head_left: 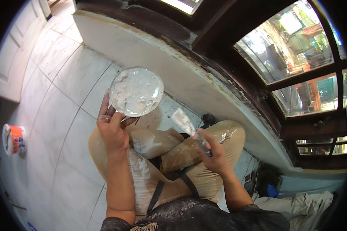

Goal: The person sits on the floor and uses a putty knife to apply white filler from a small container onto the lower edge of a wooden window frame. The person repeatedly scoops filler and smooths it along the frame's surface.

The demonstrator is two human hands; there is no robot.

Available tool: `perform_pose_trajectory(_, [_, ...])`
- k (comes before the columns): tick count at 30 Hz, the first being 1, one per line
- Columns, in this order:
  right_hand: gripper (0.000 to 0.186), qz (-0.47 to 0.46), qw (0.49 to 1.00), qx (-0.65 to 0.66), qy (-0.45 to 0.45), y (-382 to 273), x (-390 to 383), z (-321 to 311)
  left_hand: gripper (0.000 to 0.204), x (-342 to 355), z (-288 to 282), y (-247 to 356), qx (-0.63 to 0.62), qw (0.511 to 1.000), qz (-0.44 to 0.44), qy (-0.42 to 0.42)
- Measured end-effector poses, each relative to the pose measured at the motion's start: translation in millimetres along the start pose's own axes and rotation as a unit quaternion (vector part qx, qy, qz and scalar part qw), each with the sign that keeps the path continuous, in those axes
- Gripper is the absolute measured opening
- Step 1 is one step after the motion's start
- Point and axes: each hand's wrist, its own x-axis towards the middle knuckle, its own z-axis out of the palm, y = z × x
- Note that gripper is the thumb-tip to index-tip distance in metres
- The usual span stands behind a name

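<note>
My left hand (116, 131) grips the near left edge of a round, clear plate-like disc (155, 81), its thumb on the near edge and its fingers partly hidden below. Lumpy white paste (129, 91) is smeared across the disc's surface. To the right, my right hand (215, 154) is wrapped around the handle of a putty knife (184, 122). The knife's blade points up and left toward the disc and is coated with white paste. Blade and disc are apart. Both hands hover over my crossed legs, whose tan trousers (142, 173) carry white smears.
A low white wall (150, 50) runs diagonally beside me, under dark wooden window frames (272, 86). On the tiled floor (71, 90) at left stands a white tub (14, 139) with an orange band. A white door (17, 50) is far left. Pale cloth (297, 208) lies lower right.
</note>
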Motion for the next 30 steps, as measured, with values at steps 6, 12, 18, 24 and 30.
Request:
perform_pose_trajectory(6, [0.033, 0.171, 0.949, 0.264, -0.012, -18, 15, -17, 0.083, -8, 2, 0, 0.017, 0.997, 0.074, -0.032])
perform_pose_trajectory(12, [0.036, 0.072, 0.995, 0.059, 0.027, -36, 63, -31, 0.087, -11, 1, -7, 0.072, 0.984, 0.142, -0.079])
perform_pose_trajectory(18, [0.039, -0.022, 0.998, -0.049, -0.039, -26, 106, -49, 0.087, -12, 2, -7, 0.066, 0.982, 0.141, -0.105])
perform_pose_trajectory(24, [0.036, 0.049, 0.994, 0.01, -0.098, -27, 109, -38, 0.087, -18, 14, -9, 0.05, 0.991, 0.092, -0.082])
perform_pose_trajectory(30, [0.033, 0.186, 0.951, 0.199, -0.145, -11, 100, -17, 0.09, -18, 16, -14, 0.085, 0.991, 0.055, -0.084])
